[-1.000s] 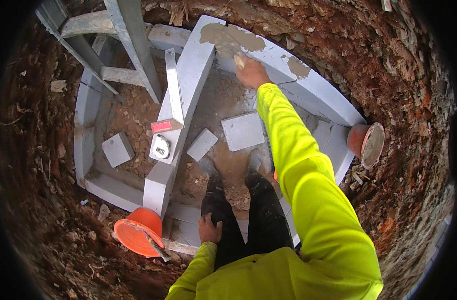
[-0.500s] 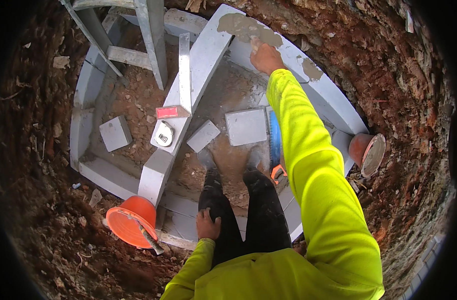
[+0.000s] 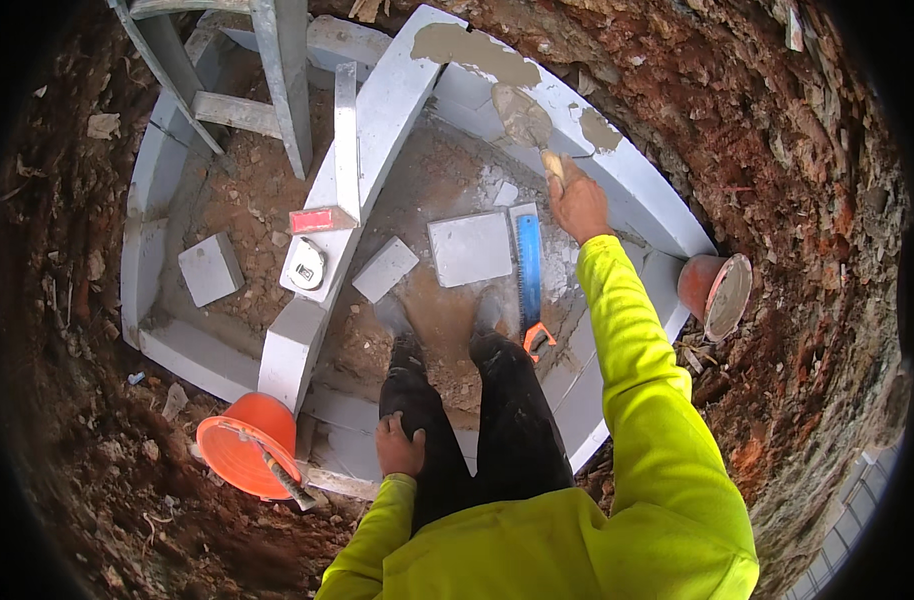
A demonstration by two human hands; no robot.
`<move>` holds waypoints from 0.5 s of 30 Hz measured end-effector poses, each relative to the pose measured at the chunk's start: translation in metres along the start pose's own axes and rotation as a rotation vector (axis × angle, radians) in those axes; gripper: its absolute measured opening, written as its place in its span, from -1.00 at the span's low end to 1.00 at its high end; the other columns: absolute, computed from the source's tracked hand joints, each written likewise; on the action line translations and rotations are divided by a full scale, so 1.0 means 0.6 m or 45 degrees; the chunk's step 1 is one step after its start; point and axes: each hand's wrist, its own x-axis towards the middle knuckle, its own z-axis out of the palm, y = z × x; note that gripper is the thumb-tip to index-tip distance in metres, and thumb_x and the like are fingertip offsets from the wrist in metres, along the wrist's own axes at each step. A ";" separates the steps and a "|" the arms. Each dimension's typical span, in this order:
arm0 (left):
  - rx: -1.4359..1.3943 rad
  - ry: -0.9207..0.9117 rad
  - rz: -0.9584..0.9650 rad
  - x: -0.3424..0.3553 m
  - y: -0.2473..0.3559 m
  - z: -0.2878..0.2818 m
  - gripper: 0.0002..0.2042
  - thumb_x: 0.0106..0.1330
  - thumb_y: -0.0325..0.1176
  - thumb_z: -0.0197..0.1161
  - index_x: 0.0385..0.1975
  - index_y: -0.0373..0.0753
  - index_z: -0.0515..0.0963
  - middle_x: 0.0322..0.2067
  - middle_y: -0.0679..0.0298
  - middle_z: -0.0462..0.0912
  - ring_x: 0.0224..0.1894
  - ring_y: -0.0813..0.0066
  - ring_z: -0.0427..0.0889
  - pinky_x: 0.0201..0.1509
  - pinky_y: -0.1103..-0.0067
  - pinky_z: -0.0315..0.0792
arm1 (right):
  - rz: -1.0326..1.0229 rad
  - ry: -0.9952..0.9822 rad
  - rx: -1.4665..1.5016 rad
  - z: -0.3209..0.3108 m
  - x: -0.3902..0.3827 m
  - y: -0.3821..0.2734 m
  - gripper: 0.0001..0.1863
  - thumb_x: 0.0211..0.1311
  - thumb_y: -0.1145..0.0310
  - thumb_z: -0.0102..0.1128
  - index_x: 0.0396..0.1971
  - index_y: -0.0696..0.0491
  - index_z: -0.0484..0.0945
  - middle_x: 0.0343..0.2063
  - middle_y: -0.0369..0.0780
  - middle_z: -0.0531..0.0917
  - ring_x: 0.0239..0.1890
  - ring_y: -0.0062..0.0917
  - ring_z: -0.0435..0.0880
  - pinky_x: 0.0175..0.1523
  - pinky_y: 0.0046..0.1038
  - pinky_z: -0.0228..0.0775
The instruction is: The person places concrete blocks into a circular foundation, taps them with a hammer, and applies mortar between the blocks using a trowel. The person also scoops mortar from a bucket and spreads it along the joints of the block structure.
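Note:
My right hand (image 3: 579,203) grips the pale handle of a mortar-coated trowel (image 3: 522,117). Its blade lies near the inner edge of the curved white block wall (image 3: 677,212), between two grey mortar patches (image 3: 477,48) on the wall's top. My left hand (image 3: 399,447) rests on my left thigh, fingers apart and holding nothing. A blue saw (image 3: 529,260) with an orange handle lies below my right hand, beside a square white block (image 3: 469,248) and a smaller one (image 3: 385,268). My feet stand on the dirty floor inside the walls.
A ladder (image 3: 282,90) stands at the upper left. On the dividing wall lie a metal straightedge (image 3: 345,135), a red-ended tool (image 3: 317,220) and a tape measure (image 3: 307,265). An orange bucket (image 3: 239,445) and a red mortar bucket (image 3: 719,297) sit outside, near rough earth banks (image 3: 797,150).
My right hand and trowel have moved down and right from the mortar on the wall top, showing the blade. The saw shows clear of my arm. The view has shifted slightly.

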 end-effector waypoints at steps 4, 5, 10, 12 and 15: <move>0.073 -0.015 0.053 -0.002 0.005 0.010 -0.45 0.06 -0.25 0.36 0.08 -0.28 0.44 0.03 -0.06 0.46 0.10 -0.08 0.42 0.23 0.23 0.32 | 0.144 0.175 0.193 -0.052 -0.109 0.079 -0.58 0.23 0.15 0.16 -0.04 0.14 0.49 -0.34 0.04 0.66 -0.30 0.02 0.65 -0.14 -0.10 0.47; 0.096 -0.028 0.030 -0.001 0.011 0.012 -0.45 0.06 -0.25 0.35 0.08 -0.29 0.44 0.04 -0.07 0.46 0.10 -0.09 0.42 0.23 0.22 0.32 | 0.227 0.148 0.237 -0.077 -0.157 0.099 -0.59 0.21 0.15 0.19 -0.07 0.14 0.49 -0.35 0.03 0.66 -0.31 0.02 0.65 -0.15 -0.11 0.48; 0.242 -0.108 0.053 0.008 0.062 0.046 -0.44 0.09 -0.23 0.32 0.11 -0.30 0.41 0.06 -0.11 0.43 0.12 -0.12 0.41 0.24 0.21 0.31 | 0.814 0.155 0.111 -0.276 -0.400 0.269 -0.67 0.09 0.25 0.25 -0.19 0.08 0.49 -0.38 0.03 0.65 -0.33 0.01 0.65 -0.21 -0.16 0.48; 0.343 -0.157 0.078 0.009 0.082 0.053 -0.43 0.10 -0.22 0.33 0.12 -0.30 0.40 0.07 -0.14 0.41 0.13 -0.13 0.39 0.24 0.21 0.31 | 0.820 0.418 0.070 -0.348 -0.498 0.367 -0.66 0.08 0.27 0.25 -0.15 0.07 0.47 -0.36 0.04 0.64 -0.30 -0.01 0.64 -0.22 -0.14 0.47; 0.448 -0.195 0.120 0.015 0.094 0.071 -0.42 0.11 -0.20 0.34 0.13 -0.29 0.40 0.09 -0.15 0.38 0.16 -0.13 0.35 0.26 0.21 0.28 | 0.964 0.027 -0.361 -0.430 -0.584 0.507 -0.57 0.11 0.29 0.21 -0.01 0.04 0.39 -0.23 0.00 0.63 -0.23 -0.02 0.63 -0.16 -0.09 0.47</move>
